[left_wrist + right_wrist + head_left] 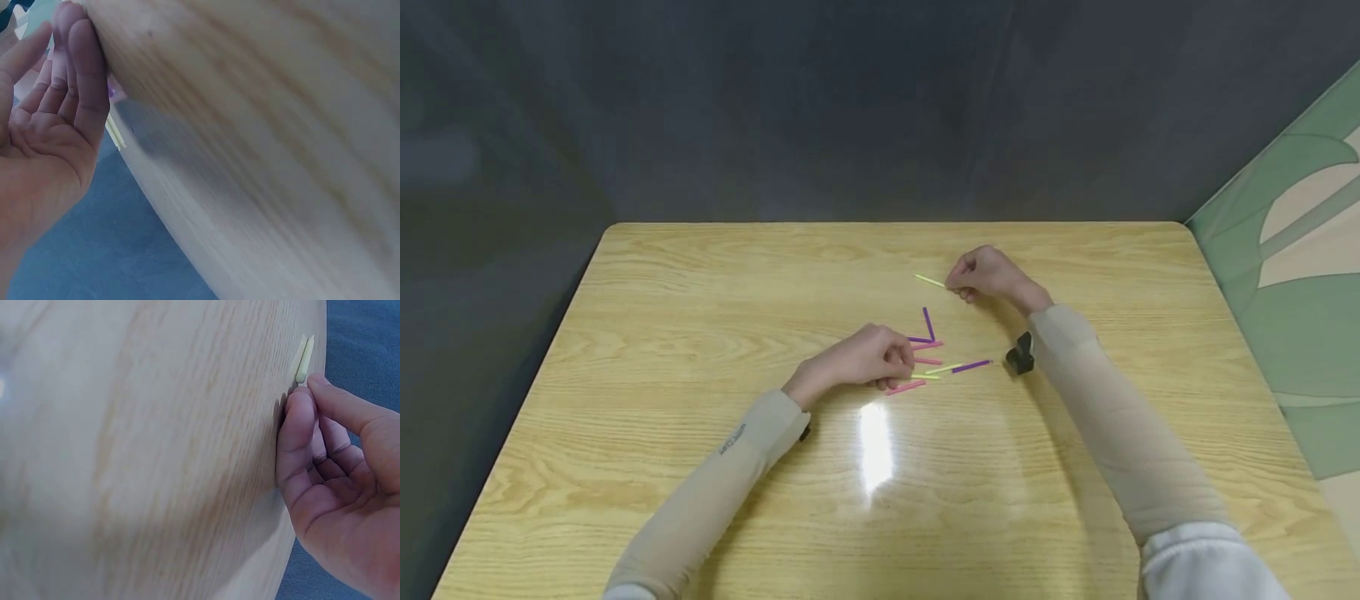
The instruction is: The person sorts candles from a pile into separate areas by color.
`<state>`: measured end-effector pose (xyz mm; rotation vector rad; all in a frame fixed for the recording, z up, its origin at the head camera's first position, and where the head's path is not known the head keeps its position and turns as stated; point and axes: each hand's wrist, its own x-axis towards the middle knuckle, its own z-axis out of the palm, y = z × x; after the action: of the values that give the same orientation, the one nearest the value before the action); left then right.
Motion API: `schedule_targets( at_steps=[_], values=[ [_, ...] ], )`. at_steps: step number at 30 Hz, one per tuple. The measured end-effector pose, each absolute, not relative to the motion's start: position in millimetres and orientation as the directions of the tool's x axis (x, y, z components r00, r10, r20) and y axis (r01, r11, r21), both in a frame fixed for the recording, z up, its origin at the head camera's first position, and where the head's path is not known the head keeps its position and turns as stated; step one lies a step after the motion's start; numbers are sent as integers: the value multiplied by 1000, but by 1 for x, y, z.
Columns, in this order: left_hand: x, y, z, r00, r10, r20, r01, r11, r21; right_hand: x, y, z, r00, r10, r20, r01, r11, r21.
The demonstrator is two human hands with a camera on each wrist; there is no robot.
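My right hand [988, 273] is over the far part of the table, thumb and index fingertip together at the near end of a yellow stick [930, 281]. In the right wrist view that stick [304, 359] points away from the fingertips. Nearer to me, my left hand [871, 354] hovers low over a loose group of sticks and hides part of them. Its thumb stands apart from its bent fingers in the left wrist view. Beside its fingertips lie pink sticks [928, 362], a yellow stick [927, 377] and a purple stick [919, 339].
Another purple stick [928, 325] slants up from the group. To the right, a purple stick [972, 366] lies end to end with a yellow stick [942, 369]. A black wrist camera [1020, 354] hangs off the right sleeve. The wooden table [700, 292] ends at a dark partition.
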<state>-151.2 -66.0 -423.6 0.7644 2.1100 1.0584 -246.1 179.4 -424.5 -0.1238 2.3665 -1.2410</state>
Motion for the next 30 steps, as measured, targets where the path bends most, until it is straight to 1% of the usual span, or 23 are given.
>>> schedule_targets(
  at_steps=[5,8,12,19,25,30],
  values=[
    [-151,-66,-424,-629,725,-279,274,543,794,-245,177,-423,-887,-284,-365,140,587,-798],
    [-150,-66,-423,-630,724,-280,286,552,783,-244,176,-422,-887,-283,-366,142,586,-798],
    [-149,-64,-420,-628,717,-303,270,565,779,-244,178,-421,-886,-288,-364,138,585,-799],
    [-148,-55,-416,-622,698,-355,274,619,736,-243,185,-424,-887,-286,-364,140,582,-801],
    [-147,-54,-418,-638,666,-387,231,645,729,-243,184,-428,-880,-296,-371,153,563,-812],
    [-146,-54,-419,-648,660,-381,229,645,729,-245,184,-431,-882,-291,-369,150,570,-808]
  ],
)
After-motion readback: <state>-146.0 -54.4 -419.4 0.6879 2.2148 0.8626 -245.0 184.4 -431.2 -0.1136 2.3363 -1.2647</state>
